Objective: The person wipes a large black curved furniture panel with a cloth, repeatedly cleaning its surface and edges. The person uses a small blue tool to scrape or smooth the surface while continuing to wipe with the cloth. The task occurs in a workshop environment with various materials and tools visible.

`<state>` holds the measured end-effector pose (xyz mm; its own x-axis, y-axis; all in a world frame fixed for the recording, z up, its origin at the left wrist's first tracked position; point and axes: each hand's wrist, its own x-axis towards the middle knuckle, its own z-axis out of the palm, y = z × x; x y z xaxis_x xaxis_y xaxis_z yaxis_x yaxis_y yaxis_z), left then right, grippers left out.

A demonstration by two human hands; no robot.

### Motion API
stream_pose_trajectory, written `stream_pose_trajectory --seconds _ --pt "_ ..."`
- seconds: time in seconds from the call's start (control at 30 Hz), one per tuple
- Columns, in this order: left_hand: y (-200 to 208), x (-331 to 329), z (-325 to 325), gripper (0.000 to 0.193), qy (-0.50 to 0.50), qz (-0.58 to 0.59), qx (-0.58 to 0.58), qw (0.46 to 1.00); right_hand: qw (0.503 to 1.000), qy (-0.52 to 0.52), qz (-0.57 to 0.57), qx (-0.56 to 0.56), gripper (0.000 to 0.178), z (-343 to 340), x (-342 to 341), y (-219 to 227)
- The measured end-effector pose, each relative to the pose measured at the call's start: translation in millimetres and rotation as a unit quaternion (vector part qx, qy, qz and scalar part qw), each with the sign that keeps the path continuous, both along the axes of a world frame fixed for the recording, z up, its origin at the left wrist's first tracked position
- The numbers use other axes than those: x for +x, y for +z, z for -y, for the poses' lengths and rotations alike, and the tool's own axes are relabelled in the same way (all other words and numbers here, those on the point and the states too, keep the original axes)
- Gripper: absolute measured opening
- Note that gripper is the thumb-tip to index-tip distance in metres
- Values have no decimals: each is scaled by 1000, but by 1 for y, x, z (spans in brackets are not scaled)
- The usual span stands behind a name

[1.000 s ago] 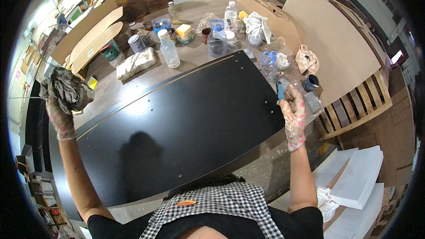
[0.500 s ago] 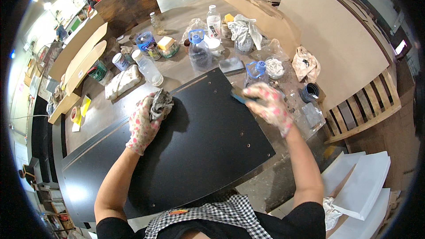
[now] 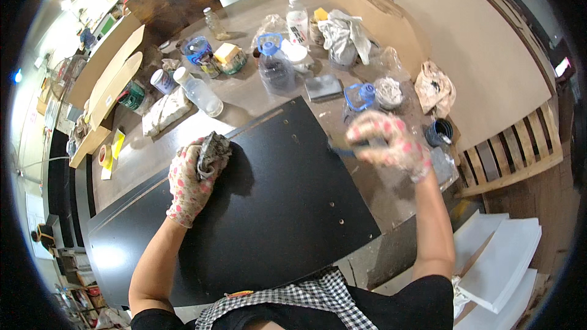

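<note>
The left camera of a head-worn fisheye pair looks steeply down and forward over the worktable (image 3: 241,90) — close above the black panel (image 3: 281,208) along its near edge, with the gingham apron (image 3: 306,294) at the bottom of view. The far edge appears higher and smaller — straight lines bow toward a dark, round rim.

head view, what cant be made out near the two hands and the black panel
All in the head view:
Handheld tool in the right hand: motion blur smears its exact shape.
Blue-handled plastic jug: the right hand hides its lower part.
Crumpled grey rag: the left hand hides its palm side.
Black panel: the left forearm hides a strip.
</note>
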<state>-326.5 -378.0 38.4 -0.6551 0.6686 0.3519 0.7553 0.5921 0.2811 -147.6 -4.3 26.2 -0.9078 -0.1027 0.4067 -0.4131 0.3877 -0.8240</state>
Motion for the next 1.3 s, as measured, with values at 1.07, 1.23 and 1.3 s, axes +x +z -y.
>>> stream_pose_trajectory --seconds 1.07,1.23,1.3 --pt "-20 -16 12 45 58 7 -16 998 992 -115 -45 -15 42 81 200 9" --pt "-21 -14 8 48 76 -19 -22 997 964 -267 2 14 41 94 212 -4" --pt "-20 -12 6 43 36 8 34 999 969 -245 38 -7 38 82 192 -26"
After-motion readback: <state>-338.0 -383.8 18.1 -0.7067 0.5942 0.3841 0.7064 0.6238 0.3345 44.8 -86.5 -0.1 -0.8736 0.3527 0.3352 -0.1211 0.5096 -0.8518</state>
